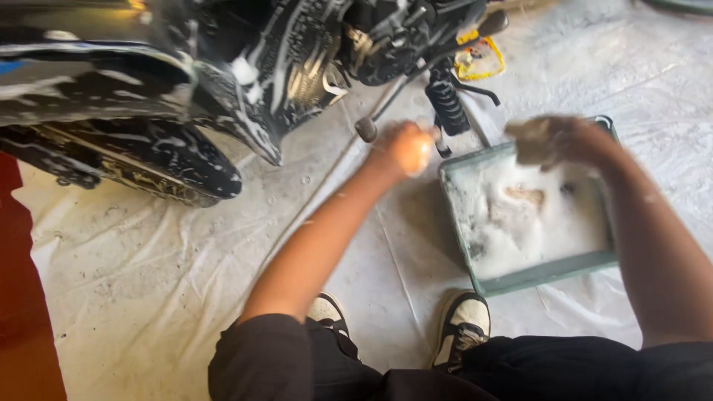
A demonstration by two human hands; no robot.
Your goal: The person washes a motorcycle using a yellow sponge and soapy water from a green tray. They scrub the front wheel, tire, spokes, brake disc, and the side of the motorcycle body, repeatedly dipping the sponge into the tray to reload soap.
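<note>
your right hand (553,141) closes its grip on a sponge (529,141) above the foamy tray (546,273). your left hand (407,148) is fisted, empty, beside it. plastic sheet (148,275) covers the floor under the soapy motorcycle (223,67).

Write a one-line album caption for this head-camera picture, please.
Crouched beside a soapy motorcycle, a person's right hand lifts a sponge above a tub of suds; the left hand is closed.
</note>
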